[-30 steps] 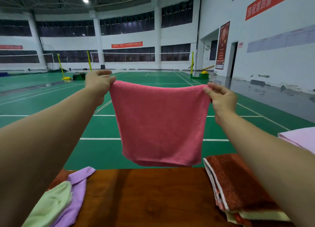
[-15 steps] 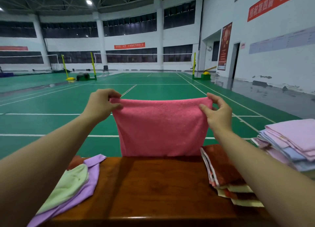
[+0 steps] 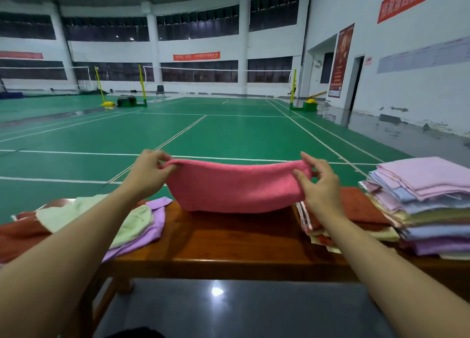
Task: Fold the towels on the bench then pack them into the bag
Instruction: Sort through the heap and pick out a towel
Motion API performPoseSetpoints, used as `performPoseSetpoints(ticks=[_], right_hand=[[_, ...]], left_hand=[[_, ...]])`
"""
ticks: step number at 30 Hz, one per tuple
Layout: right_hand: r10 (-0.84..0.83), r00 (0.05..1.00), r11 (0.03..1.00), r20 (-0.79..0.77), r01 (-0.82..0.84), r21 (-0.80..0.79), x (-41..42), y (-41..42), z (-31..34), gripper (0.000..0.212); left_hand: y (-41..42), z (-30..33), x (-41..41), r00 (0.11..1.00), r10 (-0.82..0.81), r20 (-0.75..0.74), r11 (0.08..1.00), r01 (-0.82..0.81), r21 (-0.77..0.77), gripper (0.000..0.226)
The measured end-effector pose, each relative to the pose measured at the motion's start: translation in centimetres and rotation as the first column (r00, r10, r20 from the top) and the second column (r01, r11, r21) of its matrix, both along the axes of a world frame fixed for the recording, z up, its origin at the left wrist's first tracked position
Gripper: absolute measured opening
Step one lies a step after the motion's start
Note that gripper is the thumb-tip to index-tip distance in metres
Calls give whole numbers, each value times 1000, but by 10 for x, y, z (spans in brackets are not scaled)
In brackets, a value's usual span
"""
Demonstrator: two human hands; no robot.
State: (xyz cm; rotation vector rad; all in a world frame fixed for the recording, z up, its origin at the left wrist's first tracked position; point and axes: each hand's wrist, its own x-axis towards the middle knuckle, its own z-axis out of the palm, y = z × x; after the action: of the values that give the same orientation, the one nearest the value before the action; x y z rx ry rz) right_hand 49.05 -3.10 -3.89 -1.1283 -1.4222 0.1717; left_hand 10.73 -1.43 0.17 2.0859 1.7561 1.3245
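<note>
The left hand (image 3: 148, 171) pinches the left top corner of the pink towel (image 3: 236, 189) and the right hand (image 3: 318, 185) pinches the right top corner, each grip closed on the cloth's folded upper edge. Since a second ago the towel has come down: then it hung free in the air, now its lower edge lies on the wooden worktop (image 3: 229, 238) at 12 o'clock and the top edge sags between the hands. At 9 o'clock a loose green towel (image 3: 84, 217) lies over a purple towel (image 3: 150, 232). At 3 o'clock, just beside the right wrist, sits a folded rust-red towel (image 3: 361, 208), and beyond it a tall stack of folded towels (image 3: 427, 205), more of which shows than before.
</note>
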Motion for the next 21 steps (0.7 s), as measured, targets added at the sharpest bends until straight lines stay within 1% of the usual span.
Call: performPoseSetpoints(ticks=[2, 4, 8, 11, 13, 15, 18, 21], right_hand=[[2, 998, 999, 67, 0, -33, 7, -12, -19, 45], [3, 989, 999, 150, 4, -43, 11, -21, -38, 46], [25, 953, 996, 303, 1, -88, 12, -30, -68, 54], [67, 908, 987, 414, 0, -160, 12, -36, -85, 63], [77, 848, 982, 524, 26, -187, 11, -41, -91, 66], [61, 796, 982, 602, 60, -179, 12, -44, -92, 65], [91, 774, 978, 627, 48, -202, 16, -48, -91, 68], [150, 788, 961, 597, 24, -274, 20, -55, -89, 73]], left_hand=[[-22, -26, -3, 975, -94, 202, 987, 119, -111, 15], [-40, -51, -3, 934, -132, 331, 975, 183, -127, 24], [-50, -84, 10, 917, -96, 386, 981, 152, -117, 22], [-46, -98, 16, 930, -69, 362, 989, 111, -97, 23], [-48, -109, 17, 951, -44, 307, 995, 69, -68, 21], [-53, -122, 19, 970, -5, 242, 999, 16, -40, 18], [-59, -128, 21, 987, 7, 161, 1000, -4, -19, 20], [-62, -121, 23, 993, -31, 111, 999, 35, -34, 20]])
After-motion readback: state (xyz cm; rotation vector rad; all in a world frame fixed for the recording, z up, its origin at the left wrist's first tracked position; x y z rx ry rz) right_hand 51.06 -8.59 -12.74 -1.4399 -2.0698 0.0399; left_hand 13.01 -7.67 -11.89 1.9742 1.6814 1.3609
